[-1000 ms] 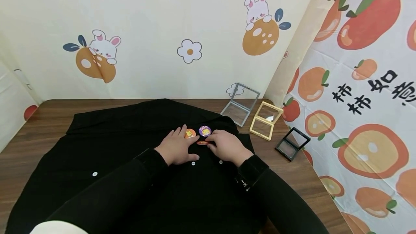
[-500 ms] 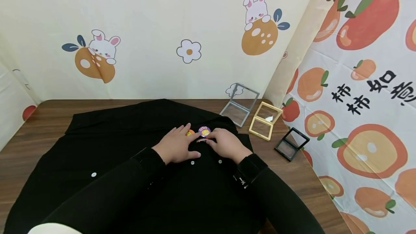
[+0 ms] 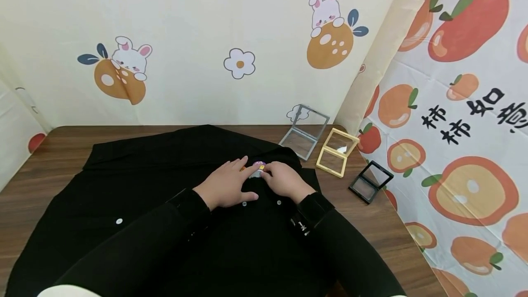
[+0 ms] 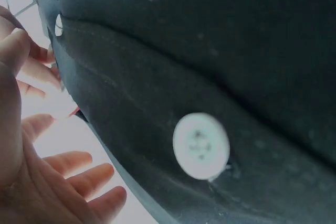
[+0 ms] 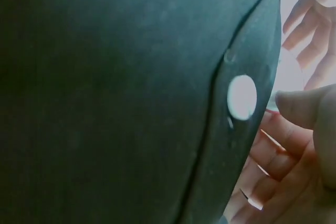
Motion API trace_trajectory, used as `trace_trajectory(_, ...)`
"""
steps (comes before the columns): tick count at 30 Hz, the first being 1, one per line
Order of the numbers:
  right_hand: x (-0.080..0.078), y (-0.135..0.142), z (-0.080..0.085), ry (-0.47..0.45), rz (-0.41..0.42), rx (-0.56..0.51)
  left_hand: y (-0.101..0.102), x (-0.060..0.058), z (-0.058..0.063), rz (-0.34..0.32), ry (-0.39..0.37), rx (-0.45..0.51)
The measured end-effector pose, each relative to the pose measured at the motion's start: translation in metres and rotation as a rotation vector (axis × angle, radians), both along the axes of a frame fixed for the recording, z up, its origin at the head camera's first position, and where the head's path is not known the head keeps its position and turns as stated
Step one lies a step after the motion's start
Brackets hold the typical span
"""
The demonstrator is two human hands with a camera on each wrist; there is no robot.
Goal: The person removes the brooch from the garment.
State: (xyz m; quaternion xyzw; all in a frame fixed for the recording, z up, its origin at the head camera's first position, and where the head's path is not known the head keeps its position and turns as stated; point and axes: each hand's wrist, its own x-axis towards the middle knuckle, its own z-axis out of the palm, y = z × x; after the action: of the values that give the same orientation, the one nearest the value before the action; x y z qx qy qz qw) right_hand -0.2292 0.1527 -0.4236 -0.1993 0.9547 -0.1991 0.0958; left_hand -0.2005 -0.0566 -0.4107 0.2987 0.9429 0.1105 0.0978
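Note:
On the black shirt (image 3: 156, 187) my left hand (image 3: 224, 184) lies with fingers spread, covering most of an orange round badge (image 3: 243, 168). My right hand (image 3: 284, 180) pinches another round badge (image 3: 255, 174) between thumb and fingers. This badge is tilted, its pale silvery back showing. Just behind it is a purple badge (image 3: 261, 164), partly hidden. In the right wrist view, my right thumb (image 5: 299, 106) is at the edge of the whitish badge (image 5: 287, 74). The left wrist view has my left hand (image 4: 50, 182) with fingers apart, beside a white shirt button (image 4: 201, 146).
Right of the shirt, three hinged clear-window frames stand open on the wooden table (image 3: 330, 205): a grey frame (image 3: 295, 132), a yellow frame (image 3: 333, 161) and a black frame (image 3: 364, 188). A printed cloth wall (image 3: 185, 58) rises behind, another at right.
The badge in my right hand has turned from its red-orange face, through its edge, to its silvery back. My left hand has shifted slightly right, covering more of the orange badge.

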Motion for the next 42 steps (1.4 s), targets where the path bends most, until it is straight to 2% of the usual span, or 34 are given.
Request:
trace_trajectory(12, 0.001, -0.002, -0.005, -0.051, -0.061, -0.056, -0.001, 0.002, -0.008, 0.059, -0.027, -0.012)
trace_trajectory(21, 0.003, -0.001, -0.01, -0.078, -0.063, -0.023, -0.001, 0.001, -0.015, 0.114, -0.098, -0.079)
trace_trajectory(35, 0.007, -0.001, -0.012, -0.058, -0.058, -0.009, -0.001, -0.003, -0.022, 0.118, -0.113, -0.118)
trace_trajectory(42, 0.005, -0.002, -0.009, -0.044, -0.042, 0.021, 0.0, -0.005, -0.02, 0.134, -0.107, -0.141)
